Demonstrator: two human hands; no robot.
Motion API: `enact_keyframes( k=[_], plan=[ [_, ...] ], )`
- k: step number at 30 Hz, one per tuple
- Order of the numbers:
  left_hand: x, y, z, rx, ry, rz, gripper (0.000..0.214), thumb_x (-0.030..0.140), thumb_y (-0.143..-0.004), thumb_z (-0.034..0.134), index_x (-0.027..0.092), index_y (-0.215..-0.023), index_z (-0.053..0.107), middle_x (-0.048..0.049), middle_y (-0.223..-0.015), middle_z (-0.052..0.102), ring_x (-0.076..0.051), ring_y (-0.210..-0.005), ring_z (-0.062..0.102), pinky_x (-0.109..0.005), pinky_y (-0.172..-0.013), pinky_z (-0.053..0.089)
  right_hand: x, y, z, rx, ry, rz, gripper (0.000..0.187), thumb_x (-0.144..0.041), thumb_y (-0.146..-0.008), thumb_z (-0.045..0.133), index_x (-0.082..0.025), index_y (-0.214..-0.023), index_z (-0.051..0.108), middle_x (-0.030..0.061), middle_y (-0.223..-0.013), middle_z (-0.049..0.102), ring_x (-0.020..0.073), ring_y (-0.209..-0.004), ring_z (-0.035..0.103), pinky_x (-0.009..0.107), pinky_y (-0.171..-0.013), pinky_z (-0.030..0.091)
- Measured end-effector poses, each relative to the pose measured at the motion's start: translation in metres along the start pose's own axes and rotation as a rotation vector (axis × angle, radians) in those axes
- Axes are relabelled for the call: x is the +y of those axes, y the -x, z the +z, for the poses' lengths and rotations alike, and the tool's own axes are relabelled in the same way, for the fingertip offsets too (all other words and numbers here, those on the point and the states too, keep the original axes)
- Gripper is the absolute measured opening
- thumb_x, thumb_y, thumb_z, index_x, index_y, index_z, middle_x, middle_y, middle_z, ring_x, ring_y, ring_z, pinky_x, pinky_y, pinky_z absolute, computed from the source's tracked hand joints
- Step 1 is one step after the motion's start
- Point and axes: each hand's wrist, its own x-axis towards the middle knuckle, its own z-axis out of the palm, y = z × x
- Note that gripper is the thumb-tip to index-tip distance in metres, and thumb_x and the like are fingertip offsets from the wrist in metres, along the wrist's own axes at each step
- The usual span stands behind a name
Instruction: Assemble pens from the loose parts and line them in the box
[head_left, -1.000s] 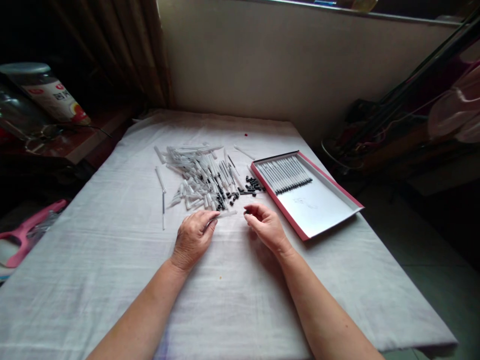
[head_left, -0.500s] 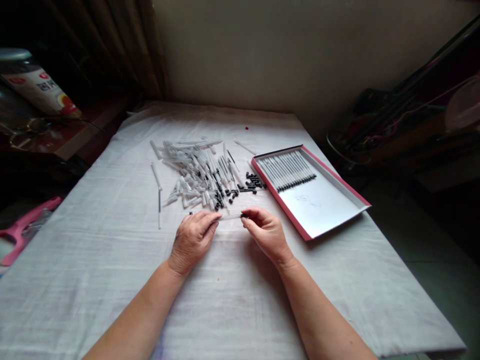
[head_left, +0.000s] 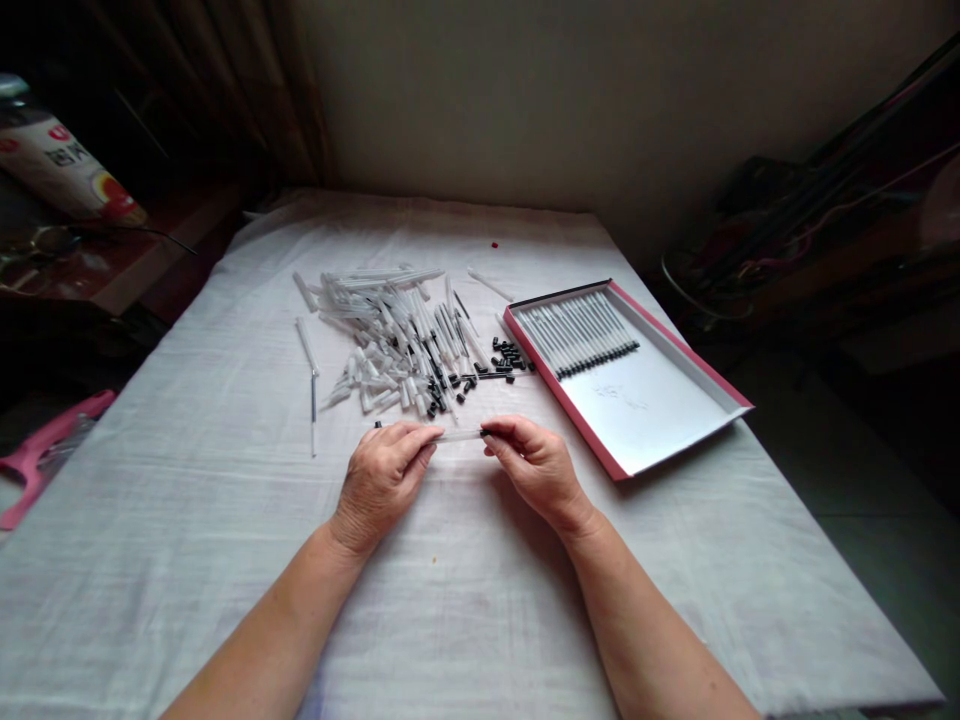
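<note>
Between my two hands lies a clear pen barrel (head_left: 460,435), held level just above the cloth. My left hand (head_left: 386,480) pinches its left end. At its right end my right hand (head_left: 531,465) has thumb and fingertips closed round a small black plug (head_left: 485,433), mostly covered by the fingers. Beyond them spreads a heap of clear pen parts (head_left: 390,340), barrels and caps mixed with dark refills. Loose black plugs (head_left: 508,355) are scattered at its right side. A red-edged box lid (head_left: 615,420) holds a row of pens with black ends (head_left: 581,335).
A lone barrel (head_left: 307,345) and a refill (head_left: 313,410) lie left of the heap. A pink-handled object (head_left: 56,445) sits beyond the table's left edge. A labelled jar (head_left: 67,160) stands on a side cabinet at the far left. A wall rises behind the table.
The view has shifted slightly. Both hands keep their grip on the barrel and the plug, with hardly any movement between them.
</note>
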Motion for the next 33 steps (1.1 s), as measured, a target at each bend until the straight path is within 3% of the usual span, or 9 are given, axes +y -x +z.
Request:
enact_keyframes(
  k=[6, 11, 17, 22, 27, 33],
  plan=[
    [0.0007, -0.0008, -0.0011, -0.003, 0.004, 0.012, 0.022, 0.024, -0.093, 0.053, 0.022, -0.109, 0.067, -0.005, -0.098, 0.072, -0.019, -0.087, 0.066, -0.031, -0.079, 0.048, -0.0044, -0.0002, -0.0043, -0.008, 0.185, -0.126, 0.012, -0.025, -0.082, 0.064, -0.025, -0.089, 0.074, 0.003, -0.083, 0.075, 0.0178, -0.066, 0.067, 0.033, -0.07, 0.056],
    [0.0013, -0.0007, -0.0014, -0.022, 0.036, 0.002, 0.022, 0.025, -0.093, 0.053, 0.023, -0.109, 0.068, -0.0048, -0.097, 0.072, -0.018, -0.087, 0.066, -0.03, -0.079, 0.048, -0.0059, 0.0001, -0.0059, -0.047, 0.268, -0.157, 0.013, -0.029, -0.087, 0.06, -0.024, -0.09, 0.071, 0.0033, -0.08, 0.074, 0.0169, -0.063, 0.066, 0.03, -0.065, 0.052],
    [0.0028, 0.0003, 0.0002, -0.021, 0.06, 0.039, 0.022, 0.023, -0.093, 0.053, 0.022, -0.108, 0.069, -0.0053, -0.099, 0.072, -0.018, -0.088, 0.066, -0.031, -0.081, 0.049, -0.0059, -0.0003, -0.0097, -0.163, 0.359, -0.087, 0.037, -0.036, -0.095, 0.046, -0.021, -0.064, 0.06, 0.0008, -0.056, 0.063, 0.0132, -0.052, 0.059, 0.024, -0.055, 0.045],
    [0.0028, -0.0001, 0.0003, -0.016, 0.072, 0.018, 0.021, 0.022, -0.092, 0.054, 0.021, -0.108, 0.068, -0.0054, -0.098, 0.072, -0.018, -0.088, 0.066, -0.03, -0.08, 0.05, -0.0055, 0.0017, -0.0081, -0.143, 0.223, -0.017, 0.02, -0.033, -0.089, 0.056, -0.02, -0.102, 0.064, 0.0042, -0.082, 0.072, 0.0135, -0.062, 0.064, 0.024, -0.059, 0.049],
    [0.0044, -0.0006, 0.0004, -0.015, 0.086, 0.022, 0.021, 0.022, -0.092, 0.054, 0.021, -0.108, 0.068, -0.0053, -0.098, 0.072, -0.017, -0.088, 0.066, -0.03, -0.08, 0.05, -0.004, 0.0019, -0.0068, -0.113, 0.205, -0.039, 0.02, -0.034, -0.09, 0.055, -0.02, -0.079, 0.065, 0.0033, -0.071, 0.07, 0.015, -0.063, 0.064, 0.025, -0.061, 0.049],
    [0.0037, -0.0012, -0.001, -0.023, 0.106, 0.004, 0.021, 0.026, -0.093, 0.053, 0.021, -0.108, 0.067, -0.0054, -0.097, 0.072, -0.017, -0.087, 0.067, -0.03, -0.081, 0.049, -0.0044, 0.0024, -0.0061, -0.084, 0.091, 0.014, 0.019, -0.035, -0.084, 0.063, -0.019, -0.093, 0.068, 0.0038, -0.075, 0.071, 0.0141, -0.058, 0.062, 0.026, -0.057, 0.051]
  ],
)
